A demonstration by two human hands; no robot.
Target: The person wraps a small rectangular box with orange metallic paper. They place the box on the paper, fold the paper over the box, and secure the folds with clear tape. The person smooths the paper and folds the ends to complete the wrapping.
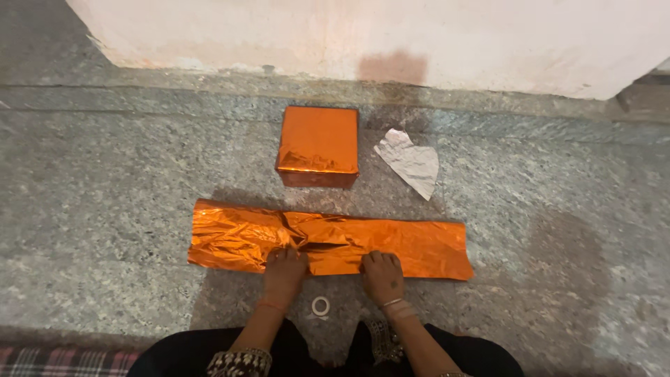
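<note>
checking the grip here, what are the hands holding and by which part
Both the left hand and right hand press on the near long edge of the orange foil sheet, by its middle. Whether the fingers pinch it cannot be told.

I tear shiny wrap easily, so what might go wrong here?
Both hands, left hand and right hand, press the near edge of the orange foil sheet; its crumpled middle might rip if pulled. The tape roll lies between the wrists, where a wrist might knock it aside.
</note>
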